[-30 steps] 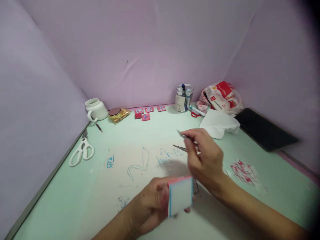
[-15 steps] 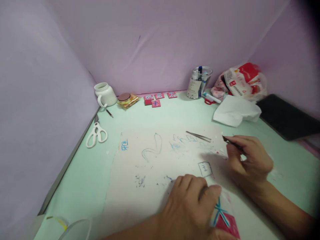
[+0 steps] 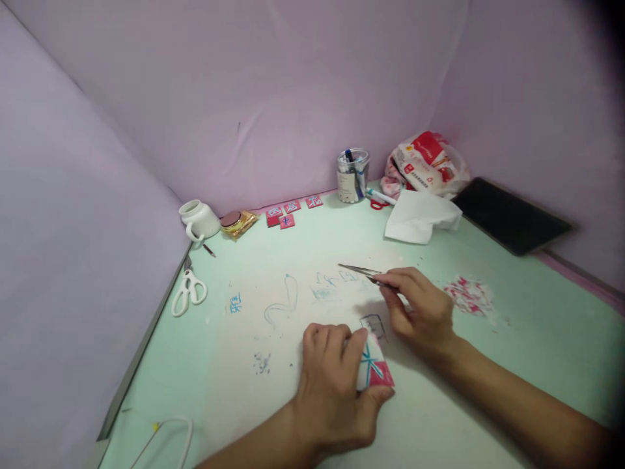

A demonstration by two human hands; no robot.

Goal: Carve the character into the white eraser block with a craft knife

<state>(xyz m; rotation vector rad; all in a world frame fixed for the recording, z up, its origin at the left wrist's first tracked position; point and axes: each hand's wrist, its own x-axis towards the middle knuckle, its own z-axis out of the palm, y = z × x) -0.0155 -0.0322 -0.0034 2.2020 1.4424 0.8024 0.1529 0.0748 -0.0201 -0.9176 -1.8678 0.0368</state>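
Observation:
My left hand (image 3: 336, 381) is closed around the edges of a square pink-and-white rubber stamp block (image 3: 372, 363) with blue strokes on its face, pressed down on the paper. Thumb and fingers cover part of it. My right hand (image 3: 422, 312) pinches a slim craft knife (image 3: 374, 280), its dark pointed tip aimed left above the paper, beside the block's far side. Just beyond that tip lies a pair of metal tweezers (image 3: 354, 268). A pale paper sheet (image 3: 244, 365) with drawn characters and smudges is under both hands.
Pink and white shavings (image 3: 469, 296) are heaped at right. Behind stand a white mug (image 3: 201, 220), small pink character tiles (image 3: 288, 221), a pen jar (image 3: 352, 179), tissue (image 3: 420, 218) and a plastic bag (image 3: 424, 163). White scissors (image 3: 189, 293) lie left, a black tablet (image 3: 512, 215) right.
The view has shifted, bringing the shavings heap into sight. My right hand has come left, closer to the tweezers and my left hand. My left hand keeps hold of the block.

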